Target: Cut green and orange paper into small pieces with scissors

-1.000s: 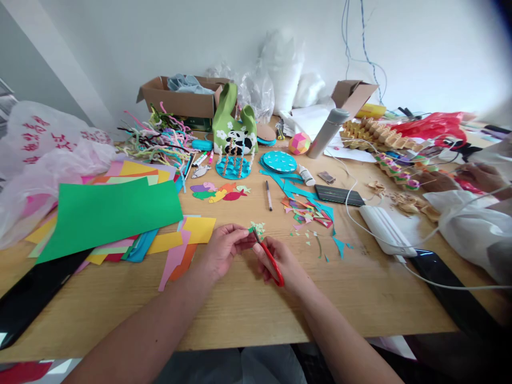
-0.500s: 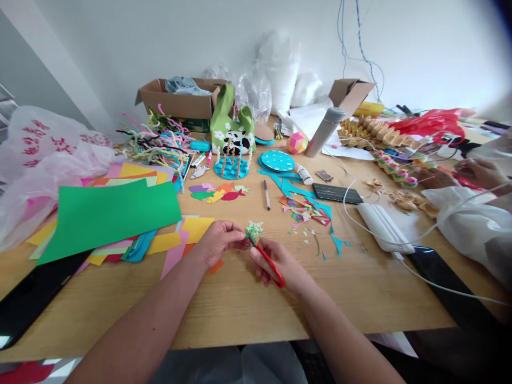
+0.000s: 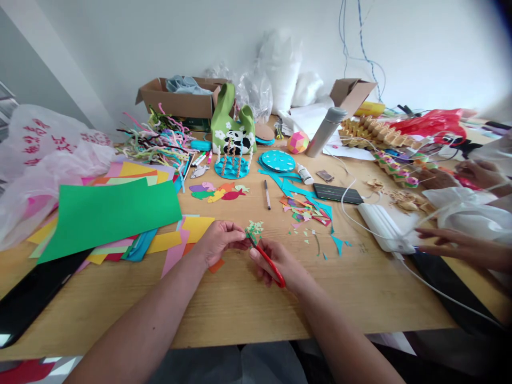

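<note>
My right hand (image 3: 274, 262) is closed round the red handles of a pair of scissors (image 3: 267, 260), whose blades point up and left. At the blade tips, my left hand (image 3: 224, 240) pinches a small piece of green paper, mostly hidden by the fingers. Just beyond the blades lies a little heap of pale and dark green paper clippings (image 3: 255, 228). Farther back are several coloured paper fish (image 3: 218, 192) and a pen (image 3: 266, 194). Coloured paper scraps (image 3: 306, 209) and blue offcuts (image 3: 286, 185) lie to the right.
Coloured sheets, a green one (image 3: 116, 216) on top, cover the left side. Blue discs (image 3: 277, 160), a glue bottle (image 3: 304, 174), a green felt bag (image 3: 234, 128) and a grey flask (image 3: 326, 132) stand behind. Right are a white power strip (image 3: 384, 229), cables and another person's hands (image 3: 460, 245).
Another person's hand has come in from the right, over the power strip's near end and the cable. My hands and the scissors look almost unmoved.
</note>
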`<state>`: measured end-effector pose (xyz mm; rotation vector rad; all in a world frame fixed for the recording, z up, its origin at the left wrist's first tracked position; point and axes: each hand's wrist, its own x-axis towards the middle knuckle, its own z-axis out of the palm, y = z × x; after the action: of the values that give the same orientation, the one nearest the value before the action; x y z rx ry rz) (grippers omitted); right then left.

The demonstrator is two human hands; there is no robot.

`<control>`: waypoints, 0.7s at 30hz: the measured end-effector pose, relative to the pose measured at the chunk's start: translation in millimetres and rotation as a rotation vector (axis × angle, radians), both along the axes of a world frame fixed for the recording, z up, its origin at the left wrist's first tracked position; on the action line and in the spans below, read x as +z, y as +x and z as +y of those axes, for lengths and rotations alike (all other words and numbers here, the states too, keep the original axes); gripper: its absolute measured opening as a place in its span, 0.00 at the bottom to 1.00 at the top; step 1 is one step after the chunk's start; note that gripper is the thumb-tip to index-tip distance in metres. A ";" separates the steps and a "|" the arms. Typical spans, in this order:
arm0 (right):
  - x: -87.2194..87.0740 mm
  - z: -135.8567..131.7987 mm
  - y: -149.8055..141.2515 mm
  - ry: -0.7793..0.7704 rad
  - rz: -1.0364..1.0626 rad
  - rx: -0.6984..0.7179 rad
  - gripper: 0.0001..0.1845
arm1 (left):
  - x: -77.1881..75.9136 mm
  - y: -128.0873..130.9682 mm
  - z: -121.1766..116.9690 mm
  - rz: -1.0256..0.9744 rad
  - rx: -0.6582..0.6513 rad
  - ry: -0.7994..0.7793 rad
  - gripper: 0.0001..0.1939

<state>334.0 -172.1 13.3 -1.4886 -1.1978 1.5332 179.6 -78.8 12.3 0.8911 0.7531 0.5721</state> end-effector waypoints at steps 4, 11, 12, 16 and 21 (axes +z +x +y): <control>1.9 0.0 -0.1 0.008 -0.009 0.006 0.29 | -0.3 0.2 1.1 0.002 -0.004 0.003 0.10; 4.0 0.0 0.1 0.003 -0.022 0.012 0.29 | -0.4 0.0 0.9 0.009 -0.007 0.005 0.10; 4.1 0.1 0.1 0.007 -0.019 0.011 0.29 | -0.7 -0.1 0.9 0.008 -0.010 0.006 0.09; 4.9 0.2 -0.5 0.011 -0.002 0.007 0.29 | -1.4 -0.3 1.3 0.007 -0.010 0.008 0.09; 5.7 0.0 -1.2 -0.006 0.003 -0.009 0.29 | -1.0 -0.1 0.9 0.001 -0.011 0.005 0.09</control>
<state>332.8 -172.1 19.0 -1.4931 -1.1849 1.5339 179.6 -78.0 11.4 0.8993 0.7475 0.5640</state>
